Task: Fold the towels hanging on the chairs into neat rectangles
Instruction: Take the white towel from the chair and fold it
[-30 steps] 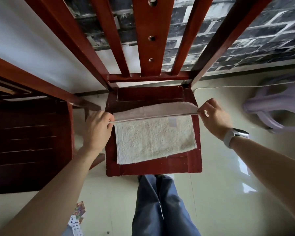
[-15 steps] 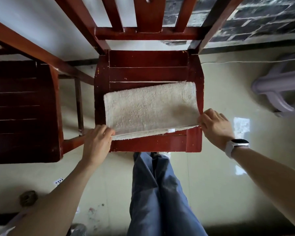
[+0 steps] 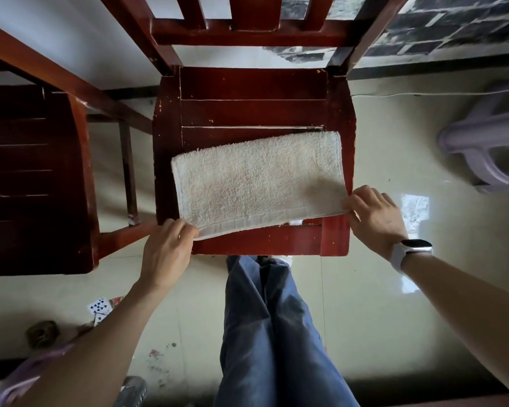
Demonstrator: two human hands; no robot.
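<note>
A cream terry towel lies folded in half on the seat of a red-brown wooden chair, its hemmed edges toward me. My left hand pinches the near left corner of the towel at the seat's front edge. My right hand, with a white watch on the wrist, pinches the near right corner. The towel sits slightly skewed, its right side farther back than its left.
A second dark wooden chair stands close on the left. A pale purple plastic stool lies on the tiled floor at right. Playing cards and small clutter lie on the floor at lower left. My jeans-clad legs are below the seat.
Both hands brought the lifted far edge of the towel toward me and laid it over the near half, so the towel now lies doubled. The view tilted down.
</note>
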